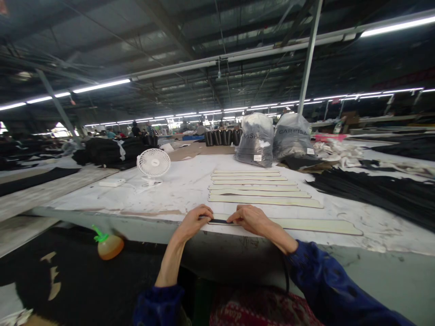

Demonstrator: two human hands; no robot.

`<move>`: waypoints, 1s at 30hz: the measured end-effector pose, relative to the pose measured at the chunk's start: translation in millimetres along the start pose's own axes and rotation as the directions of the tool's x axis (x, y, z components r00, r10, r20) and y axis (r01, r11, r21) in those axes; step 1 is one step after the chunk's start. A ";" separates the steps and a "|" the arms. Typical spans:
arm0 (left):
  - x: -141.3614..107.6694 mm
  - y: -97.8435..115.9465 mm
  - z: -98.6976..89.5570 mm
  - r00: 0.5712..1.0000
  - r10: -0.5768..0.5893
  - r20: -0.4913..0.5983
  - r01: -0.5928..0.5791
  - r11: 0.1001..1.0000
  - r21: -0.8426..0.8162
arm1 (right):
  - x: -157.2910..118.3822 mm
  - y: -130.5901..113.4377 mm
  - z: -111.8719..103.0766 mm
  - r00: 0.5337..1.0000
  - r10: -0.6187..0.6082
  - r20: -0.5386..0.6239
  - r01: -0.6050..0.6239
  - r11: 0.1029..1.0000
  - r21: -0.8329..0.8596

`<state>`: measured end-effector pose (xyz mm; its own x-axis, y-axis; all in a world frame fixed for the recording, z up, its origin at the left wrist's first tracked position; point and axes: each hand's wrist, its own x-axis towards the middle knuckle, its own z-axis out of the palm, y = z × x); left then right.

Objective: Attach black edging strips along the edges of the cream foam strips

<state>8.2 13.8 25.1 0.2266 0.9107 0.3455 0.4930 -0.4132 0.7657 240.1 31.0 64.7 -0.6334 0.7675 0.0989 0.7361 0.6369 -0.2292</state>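
A narrow black strip lies along a pale yellow strip at the table's near edge. My left hand pinches the black strip's left end, fingers closed. At its other end, my right hand presses with bent fingers drawn together, covering part of the pale strip. Just beyond my hands, several more pale strips with dark edges lie in a row, side by side, on the white table surface.
A small white fan stands on the left, beside a white box. Two filled plastic bags stand at the back. Black material covers the right side. A bottle with orange liquid is at lower left.
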 end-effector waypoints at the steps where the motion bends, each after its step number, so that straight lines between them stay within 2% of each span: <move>1: -0.1 -0.5 -0.1 1.000 0.001 -0.003 -0.001 1.000 -0.004 | 0.0 0.2 0.3 1.000 -0.001 -0.001 0.001 1.000 -0.008; 4: 0.1 -4.1 -1.2 1.000 -0.006 -0.023 0.005 0.999 -0.039 | 0.2 -0.1 0.8 1.000 -0.004 0.000 0.004 1.000 -0.029; 7: 0.7 -9.7 -2.5 0.986 -0.013 -0.167 -0.012 0.989 -0.149 | 0.9 -1.2 0.2 1.000 -0.002 0.008 0.003 1.000 -0.029; 10: -1.9 -13.2 -2.6 0.922 -0.018 -0.387 -0.065 0.978 -0.200 | 1.3 -1.6 -0.8 1.000 0.002 0.014 -0.002 1.000 -0.026; 12: -6.7 -12.5 -1.3 0.885 0.015 -0.465 -0.084 0.988 -0.127 | 1.2 -1.3 -1.4 1.000 -0.004 0.018 0.004 1.000 -0.031; 14: -13.2 -10.1 1.4 0.892 0.064 -0.448 -0.079 0.997 -0.015 | 1.0 -0.7 -1.7 1.000 -0.014 0.023 0.015 0.999 -0.036; 17: -22.0 -7.9 7.4 0.940 0.108 -0.323 -0.071 0.990 0.123 | 1.2 -0.1 -1.5 1.000 -0.020 0.024 0.021 0.999 -0.034; 19: -25.3 -9.3 11.3 0.953 0.122 -0.278 -0.075 0.982 0.174 | 1.3 -0.2 -1.6 1.000 -0.017 0.022 0.018 0.999 -0.030; 30: -26.7 -15.3 15.2 0.951 0.171 -0.257 -0.092 0.951 0.294 | -0.9 -0.6 -2.0 1.000 -0.001 0.019 0.001 1.000 -0.018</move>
<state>7.4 -4.3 -4.2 0.0842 0.7963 0.5990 0.6950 -0.4778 0.5374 240.6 30.1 66.6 -0.6383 0.7656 0.0806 0.7396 0.6389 -0.2118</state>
